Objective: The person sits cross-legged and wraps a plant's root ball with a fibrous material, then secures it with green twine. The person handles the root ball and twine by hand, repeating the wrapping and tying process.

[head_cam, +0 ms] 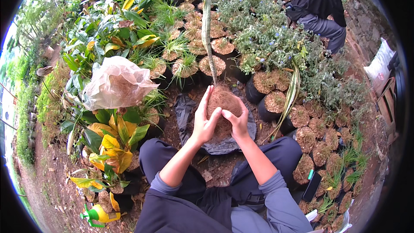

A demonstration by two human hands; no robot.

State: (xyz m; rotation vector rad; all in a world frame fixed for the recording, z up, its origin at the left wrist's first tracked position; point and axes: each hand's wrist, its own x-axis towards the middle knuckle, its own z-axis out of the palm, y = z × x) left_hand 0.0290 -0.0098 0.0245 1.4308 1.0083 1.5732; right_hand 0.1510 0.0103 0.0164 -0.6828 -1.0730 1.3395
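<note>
A rounded ball of brown coconut fibre [226, 98] sits between my two cupped hands. My left hand [206, 119] presses its left side, and my right hand [238, 119] wraps its right side, with the thumbs nearly meeting in front. From the ball's far side rises a long grey-green plant stem [207, 35]; where it enters the fibre is hidden. Below the hands, more loose fibre [222, 132] lies on a crumpled black plastic sheet [220, 148] on the soil.
A translucent plastic bag of fibre [119, 84] rests at left on the plants. Potted plants in black bags [270, 110] crowd around. A yellow-green spray bottle [101, 215] lies lower left, a black phone [312, 186] lower right. Another person [318, 9] bends at upper right.
</note>
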